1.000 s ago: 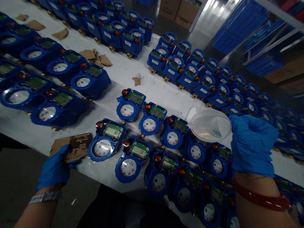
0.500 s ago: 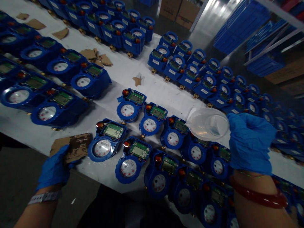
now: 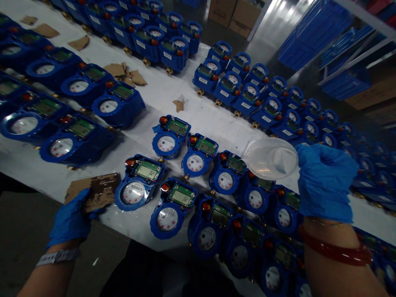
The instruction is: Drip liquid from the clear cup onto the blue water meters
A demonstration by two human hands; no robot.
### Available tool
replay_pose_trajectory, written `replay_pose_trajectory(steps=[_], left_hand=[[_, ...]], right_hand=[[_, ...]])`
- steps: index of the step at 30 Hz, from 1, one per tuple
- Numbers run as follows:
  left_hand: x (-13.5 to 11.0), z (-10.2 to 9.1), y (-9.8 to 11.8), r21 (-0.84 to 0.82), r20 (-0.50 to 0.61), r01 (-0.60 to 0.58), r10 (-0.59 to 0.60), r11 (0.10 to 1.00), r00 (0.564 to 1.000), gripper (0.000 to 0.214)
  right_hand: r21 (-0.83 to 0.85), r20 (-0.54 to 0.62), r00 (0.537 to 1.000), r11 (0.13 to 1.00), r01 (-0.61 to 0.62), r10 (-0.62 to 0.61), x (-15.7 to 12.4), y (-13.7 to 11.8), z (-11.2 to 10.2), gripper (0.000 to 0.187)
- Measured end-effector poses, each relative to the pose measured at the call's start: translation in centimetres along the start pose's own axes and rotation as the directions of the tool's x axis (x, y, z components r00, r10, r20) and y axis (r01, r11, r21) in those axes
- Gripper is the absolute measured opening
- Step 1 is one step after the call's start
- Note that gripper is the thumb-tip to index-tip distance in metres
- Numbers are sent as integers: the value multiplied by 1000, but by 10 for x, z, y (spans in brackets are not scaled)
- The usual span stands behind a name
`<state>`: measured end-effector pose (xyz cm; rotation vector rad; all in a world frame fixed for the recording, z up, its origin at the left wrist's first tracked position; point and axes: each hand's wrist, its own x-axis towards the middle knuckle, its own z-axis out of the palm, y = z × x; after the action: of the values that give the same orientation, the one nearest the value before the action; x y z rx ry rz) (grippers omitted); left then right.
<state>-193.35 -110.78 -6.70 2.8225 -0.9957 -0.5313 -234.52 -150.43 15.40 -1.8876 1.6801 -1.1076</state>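
Note:
My right hand (image 3: 326,181), in a blue glove, is closed on a translucent plastic cup (image 3: 272,159). The cup is tilted, its spout pointing left over a blue water meter (image 3: 227,172) with an exposed green circuit board. A thin clear strand seems to hang at the spout. My left hand (image 3: 71,218), also gloved, pinches a piece of cardboard (image 3: 100,190) smeared with dark wet stuff. The cardboard is at the table's near edge, just left of a water meter (image 3: 139,183) with a lit display. Another lit meter (image 3: 173,208) stands to its right.
Rows of blue water meters stand at the left (image 3: 77,140), along the back (image 3: 175,51) and down the right side (image 3: 272,111). Torn cardboard scraps (image 3: 125,74) lie on the white-covered table (image 3: 154,97). Beyond are blue crates (image 3: 312,33) and cardboard boxes (image 3: 233,16).
My right hand and the cup have risen very slightly. My left hand and the cardboard have stayed in place.

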Motion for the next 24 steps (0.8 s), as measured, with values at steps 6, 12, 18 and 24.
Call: replay_pose_trajectory(steps=[6, 12, 18, 24], left_hand=[[1, 3, -4, 12, -14, -34, 34, 999, 999, 68], [1, 6, -9, 17, -17, -59, 60, 998, 998, 68], [0, 2, -1, 4, -8, -54, 54, 999, 999, 74], [0, 2, -2, 10, -7, -58, 58, 998, 998, 73]], right_hand=[[11, -5, 1000, 1000, 2, -2, 6, 4, 2, 35], [4, -14, 1000, 1000, 9, -9, 11, 6, 1, 35], [21, -14, 1000, 1000, 22, -21, 13, 4, 2, 36], [11, -25, 1000, 1000, 7, -6, 15, 4, 3, 33]])
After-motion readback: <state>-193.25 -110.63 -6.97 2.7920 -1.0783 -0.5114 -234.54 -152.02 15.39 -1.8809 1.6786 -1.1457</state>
